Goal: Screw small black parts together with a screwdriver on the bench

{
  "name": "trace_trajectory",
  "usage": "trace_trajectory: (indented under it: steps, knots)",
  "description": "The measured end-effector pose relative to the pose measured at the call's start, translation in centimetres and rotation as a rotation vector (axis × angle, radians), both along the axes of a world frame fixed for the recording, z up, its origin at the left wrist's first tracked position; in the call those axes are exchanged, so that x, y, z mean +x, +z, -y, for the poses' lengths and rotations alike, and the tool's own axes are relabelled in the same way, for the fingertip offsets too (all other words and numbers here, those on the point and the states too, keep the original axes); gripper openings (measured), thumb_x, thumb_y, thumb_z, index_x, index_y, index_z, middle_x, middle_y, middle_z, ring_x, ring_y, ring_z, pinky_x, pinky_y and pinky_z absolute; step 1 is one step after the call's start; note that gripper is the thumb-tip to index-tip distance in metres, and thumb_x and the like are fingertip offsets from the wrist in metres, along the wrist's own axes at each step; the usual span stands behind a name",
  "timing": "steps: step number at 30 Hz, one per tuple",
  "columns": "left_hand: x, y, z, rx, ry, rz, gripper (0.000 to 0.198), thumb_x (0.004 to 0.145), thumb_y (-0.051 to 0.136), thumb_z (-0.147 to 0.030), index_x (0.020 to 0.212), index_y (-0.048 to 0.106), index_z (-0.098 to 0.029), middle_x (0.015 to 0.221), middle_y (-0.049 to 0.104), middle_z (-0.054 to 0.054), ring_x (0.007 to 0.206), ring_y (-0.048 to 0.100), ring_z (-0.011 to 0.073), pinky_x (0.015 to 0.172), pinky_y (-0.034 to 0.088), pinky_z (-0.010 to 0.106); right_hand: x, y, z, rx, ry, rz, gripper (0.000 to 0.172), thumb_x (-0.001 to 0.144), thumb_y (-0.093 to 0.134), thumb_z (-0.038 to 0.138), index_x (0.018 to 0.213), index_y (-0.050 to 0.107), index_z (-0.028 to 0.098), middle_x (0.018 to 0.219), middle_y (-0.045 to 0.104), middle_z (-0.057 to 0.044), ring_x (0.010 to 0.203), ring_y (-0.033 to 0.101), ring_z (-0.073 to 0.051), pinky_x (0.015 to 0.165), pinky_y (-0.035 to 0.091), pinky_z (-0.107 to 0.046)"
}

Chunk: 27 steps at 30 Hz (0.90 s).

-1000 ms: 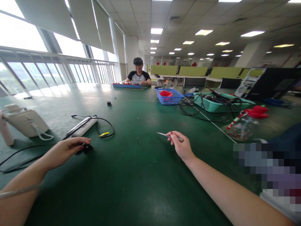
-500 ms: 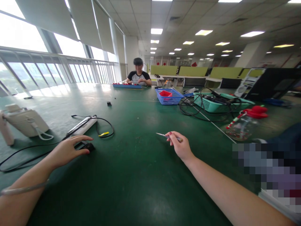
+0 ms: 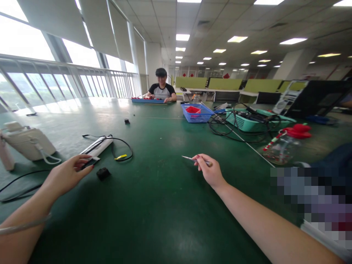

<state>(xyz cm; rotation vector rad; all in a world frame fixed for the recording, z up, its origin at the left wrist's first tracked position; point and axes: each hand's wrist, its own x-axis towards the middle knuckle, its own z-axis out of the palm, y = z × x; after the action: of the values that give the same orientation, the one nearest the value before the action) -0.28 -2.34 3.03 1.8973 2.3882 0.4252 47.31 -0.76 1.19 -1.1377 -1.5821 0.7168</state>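
Note:
My left hand point(image 3: 66, 175) hovers just above the green table point(image 3: 154, 205), its fingertips pinching a thin flat dark piece point(image 3: 89, 162). A small black object point(image 3: 103, 173) lies on the table just right of that hand, not touched. My right hand point(image 3: 211, 171) is raised near the table's middle, closed on slim metal tweezers point(image 3: 191, 158) whose tips point left.
A white power strip point(image 3: 97, 146) with a black cable point(image 3: 125, 146) lies beyond my left hand, and a white device point(image 3: 27, 141) stands far left. A blue basket point(image 3: 198, 112), a teal basket point(image 3: 247, 124) with cables and a red-lidded bottle point(image 3: 286, 145) sit right. A person point(image 3: 161, 88) sits at the far end.
My left hand has come off the small black object and drawn back to the left, now pinching a thin flat piece. My right hand with the tweezers has barely moved.

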Motion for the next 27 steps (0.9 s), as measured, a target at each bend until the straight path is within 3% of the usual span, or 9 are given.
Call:
trace_trajectory:
  steps: [3, 8, 20, 27]
  knots:
    - [1.7, 0.9, 1.1, 0.008, -0.045, 0.048, 0.052, 0.081, 0.046, -0.054, 0.125, 0.047, -0.027, 0.115, 0.067, 0.000, 0.102, 0.063, 0.0167, 0.086, 0.044, 0.024, 0.0, 0.0, 0.0, 0.003, 0.001, 0.004, 0.031, 0.091, 0.050, 0.042, 0.085, 0.067, 0.017, 0.070, 0.061, -0.003, 0.058, 0.053, -0.014, 0.054, 0.041, -0.026]
    - [3.8, 1.3, 1.9, -0.011, -0.120, -0.086, 0.047, 0.079, 0.049, -0.051, 0.121, 0.052, -0.029, 0.109, 0.069, -0.002, 0.102, 0.063, 0.0188, 0.084, 0.044, 0.025, 0.0, -0.1, -0.2, -0.007, -0.005, 0.001, 0.031, 0.090, 0.051, 0.043, 0.086, 0.067, 0.017, 0.070, 0.062, -0.003, 0.058, 0.053, -0.014, 0.055, 0.042, -0.027]
    - [3.7, 0.1, 1.2, -0.116, -0.205, -0.146, 0.051, 0.080, 0.047, -0.047, 0.124, 0.058, -0.025, 0.104, 0.072, 0.002, 0.093, 0.066, 0.0217, 0.078, 0.046, 0.027, -0.2, -0.1, -0.1, -0.003, 0.013, 0.015, 0.031, 0.091, 0.050, 0.043, 0.087, 0.067, 0.018, 0.070, 0.062, -0.002, 0.058, 0.053, -0.014, 0.054, 0.041, -0.027]
    - [4.1, 0.4, 1.2, -0.121, -0.242, -0.073, 0.057, 0.080, 0.048, -0.056, 0.123, 0.061, -0.020, 0.107, 0.072, 0.008, 0.097, 0.066, 0.0277, 0.083, 0.049, 0.035, -0.1, -0.1, 0.1, 0.014, 0.018, 0.060, 0.032, 0.092, 0.049, 0.043, 0.087, 0.067, 0.017, 0.072, 0.063, -0.003, 0.058, 0.053, -0.014, 0.054, 0.043, -0.026]
